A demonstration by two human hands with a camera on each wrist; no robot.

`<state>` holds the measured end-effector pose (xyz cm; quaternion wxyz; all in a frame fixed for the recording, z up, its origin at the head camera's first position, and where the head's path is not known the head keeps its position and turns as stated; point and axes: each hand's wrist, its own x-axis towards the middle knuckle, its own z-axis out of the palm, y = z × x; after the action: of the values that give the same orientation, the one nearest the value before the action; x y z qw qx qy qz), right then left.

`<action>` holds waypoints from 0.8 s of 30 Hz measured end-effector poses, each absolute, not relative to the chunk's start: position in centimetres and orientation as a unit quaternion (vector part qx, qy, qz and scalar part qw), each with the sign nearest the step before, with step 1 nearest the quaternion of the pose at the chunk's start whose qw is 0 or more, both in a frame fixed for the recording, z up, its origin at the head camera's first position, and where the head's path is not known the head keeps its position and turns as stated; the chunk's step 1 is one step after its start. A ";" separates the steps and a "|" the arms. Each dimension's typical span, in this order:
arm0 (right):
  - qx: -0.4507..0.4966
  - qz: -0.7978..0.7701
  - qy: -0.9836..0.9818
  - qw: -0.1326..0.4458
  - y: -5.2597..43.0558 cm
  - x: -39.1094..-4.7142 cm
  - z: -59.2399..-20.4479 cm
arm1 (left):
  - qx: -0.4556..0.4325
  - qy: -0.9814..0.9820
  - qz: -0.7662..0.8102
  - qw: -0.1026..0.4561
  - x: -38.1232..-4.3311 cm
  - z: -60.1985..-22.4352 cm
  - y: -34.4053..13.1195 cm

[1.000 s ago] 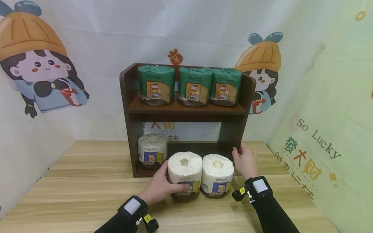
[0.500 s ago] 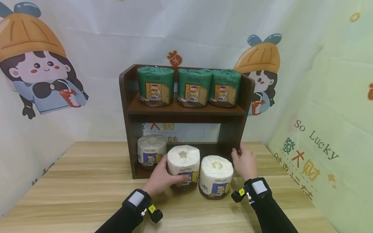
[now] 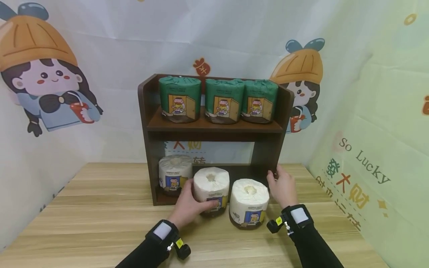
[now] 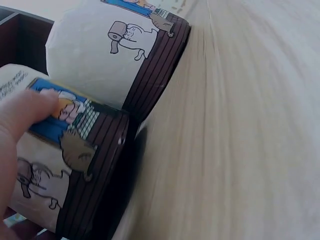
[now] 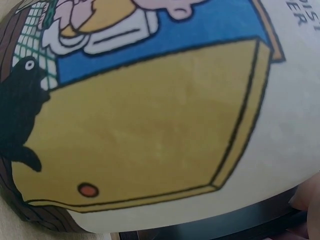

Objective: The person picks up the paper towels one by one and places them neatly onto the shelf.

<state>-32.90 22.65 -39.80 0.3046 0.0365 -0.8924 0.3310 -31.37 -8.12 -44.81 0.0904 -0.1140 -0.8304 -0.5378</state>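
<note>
My left hand (image 3: 192, 206) holds a white-wrapped toilet roll (image 3: 211, 182) at the front of the lower shelf, its thumb across the printed picture. In the left wrist view a dark gap or shadow lies under that toilet roll (image 4: 45, 195); whether it touches the tabletop I cannot tell. Close to its right, a second white toilet roll (image 3: 249, 201) stands on the table. My right hand (image 3: 283, 188) grips the right side panel of the brown shelf (image 3: 214, 134) near its lower front edge. In the right wrist view the second toilet roll (image 5: 150, 130) hides most of that hand.
On the lower shelf at left stands another white toilet roll (image 3: 175, 173). Three green-wrapped rolls (image 3: 223, 99) line the upper shelf. The wooden table (image 3: 83, 223) extends to both sides, with a printed cloth backdrop (image 3: 117, 74) behind.
My left hand has moved the toilet roll back toward the lower shelf, away from the second roll, which sits about where it was. My right hand has stayed at the shelf's side.
</note>
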 end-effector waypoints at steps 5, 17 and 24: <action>0.038 0.329 -0.891 0.311 22.7 -32.9 -39.7 | -0.087 -0.849 -0.508 0.118 -31.1 -44.6 -8.0; 0.035 0.333 -0.893 0.300 22.6 -32.7 -39.6 | -0.040 -0.851 -0.512 0.113 -30.7 -44.2 -7.5; 0.037 0.333 -0.894 0.299 22.6 -32.7 -39.6 | -0.074 -0.868 -0.488 0.054 -30.4 -44.1 -7.6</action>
<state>-32.70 22.56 -39.57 0.2989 0.0365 -0.8936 0.3329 -30.44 -7.57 -44.07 0.0542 -0.0741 -0.8682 -0.4876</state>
